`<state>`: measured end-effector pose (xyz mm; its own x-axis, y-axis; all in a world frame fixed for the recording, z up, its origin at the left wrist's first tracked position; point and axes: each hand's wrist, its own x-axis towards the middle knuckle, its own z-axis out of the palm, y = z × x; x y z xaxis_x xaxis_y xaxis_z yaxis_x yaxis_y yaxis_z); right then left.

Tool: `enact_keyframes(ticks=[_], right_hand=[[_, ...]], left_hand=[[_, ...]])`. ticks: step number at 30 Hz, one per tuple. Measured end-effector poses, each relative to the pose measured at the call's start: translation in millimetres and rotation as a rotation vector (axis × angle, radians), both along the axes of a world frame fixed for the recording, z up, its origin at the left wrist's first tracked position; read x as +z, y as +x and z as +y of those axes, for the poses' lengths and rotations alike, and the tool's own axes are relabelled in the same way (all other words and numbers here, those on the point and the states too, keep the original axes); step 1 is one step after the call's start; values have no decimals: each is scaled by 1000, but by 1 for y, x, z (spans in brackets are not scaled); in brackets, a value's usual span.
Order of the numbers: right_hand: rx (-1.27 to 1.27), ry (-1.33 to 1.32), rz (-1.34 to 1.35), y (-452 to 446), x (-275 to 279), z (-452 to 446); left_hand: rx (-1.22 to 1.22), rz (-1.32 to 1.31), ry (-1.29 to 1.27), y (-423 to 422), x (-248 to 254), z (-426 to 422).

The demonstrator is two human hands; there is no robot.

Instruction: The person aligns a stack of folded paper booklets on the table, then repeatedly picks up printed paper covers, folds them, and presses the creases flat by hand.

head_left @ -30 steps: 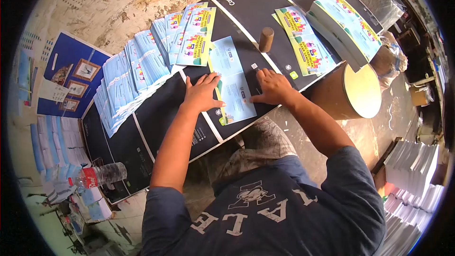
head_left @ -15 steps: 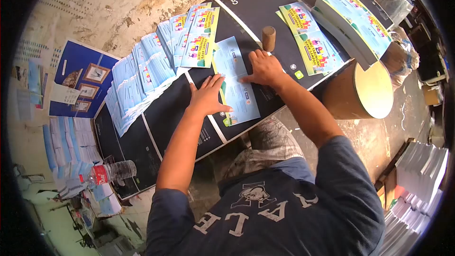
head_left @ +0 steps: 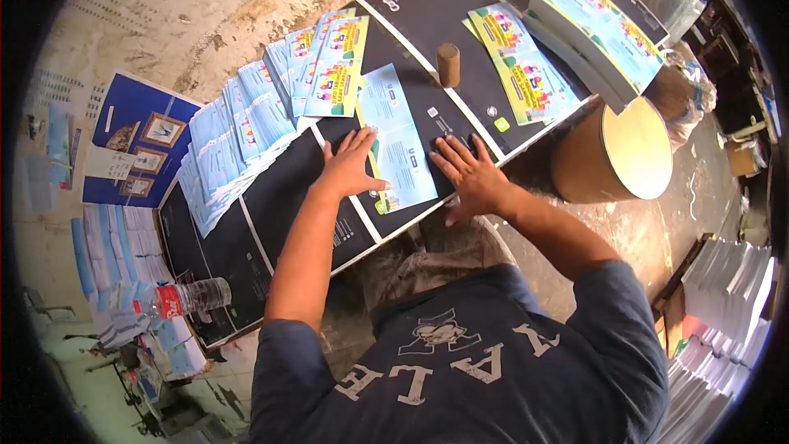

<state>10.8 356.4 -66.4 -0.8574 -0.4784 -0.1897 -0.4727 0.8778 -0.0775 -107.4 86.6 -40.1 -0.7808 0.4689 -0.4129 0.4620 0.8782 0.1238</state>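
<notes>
A light blue printed cover sheet [head_left: 401, 136] lies flat on the black table [head_left: 288, 189]. My left hand [head_left: 352, 166] is open on the sheet's left edge, thumb and fingers apart. Just right of the sheet, my right hand [head_left: 472, 179] is spread on the black surface near the table's front edge, holding nothing. Beyond it stands a short brown cylinder [head_left: 448, 66]. Fanned printed covers [head_left: 255, 111] overlap in a long row to the left, with yellow-and-blue ones [head_left: 341, 66] at their near end.
At the right lie a few covers [head_left: 526, 66] beside a thick stack of covers [head_left: 596, 33] that overhangs the table edge. Below it stands a round brown drum [head_left: 612, 152]. A plastic bottle [head_left: 193, 298] lies at the left corner; paper stacks [head_left: 727, 288] stand at lower right.
My right hand has slid off the sheet, from near the cylinder toward the table's front edge, its fingers now spread. My left hand stays on the sheet's left edge. The view has shifted slightly.
</notes>
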Motion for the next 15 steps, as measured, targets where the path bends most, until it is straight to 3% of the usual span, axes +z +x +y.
enact_keyframes(ticks=[2,6,8,10,12,14,15], right_hand=[[-51,-309,25,9,-18,2],[-30,-141,257,52,-42,-16],[-44,-225,254,59,-37,-20],[-107,-284,87,63,-22,-20],[-98,-308,124,57,-23,-12],[-94,-498,4,47,-25,2],[-173,-496,149,42,-25,1]], left_hand=[[-53,-33,78,13,-9,-5],[-2,-49,165,66,-13,8],[55,127,206,85,-31,19],[37,391,328,104,-28,45],[17,303,403,120,-24,67],[18,362,438,130,-45,71],[2,358,425,132,-41,72]])
